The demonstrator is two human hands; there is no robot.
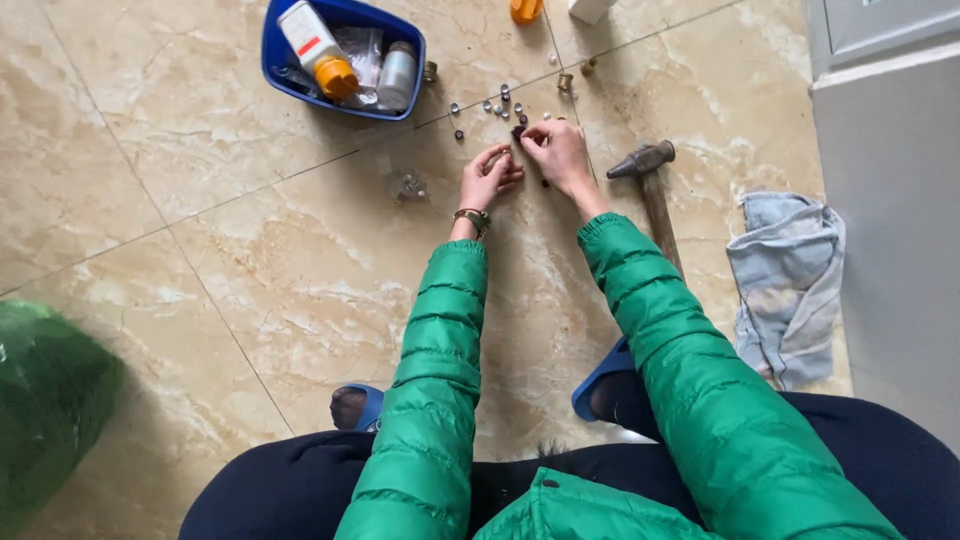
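From my end the feed looks evenly lit, soft daylight, nothing harsh. The glossy marble floor (250,260) shows mild sheen but no blown-out glare. Soft shadows sit just under the blue tub (285,62) and beside the hammer (650,190). Small bits beyond the hands look mushy.

Two hands: left hand (487,177), right hand (558,152). One hammer (652,188), one blue tub (342,58) holding two bottles, one crumpled grey cloth (788,280), one green bag (45,395), two blue slippers. Roughly a dozen small metal nuts (497,105) scattered on floor; exact count too small to tell.
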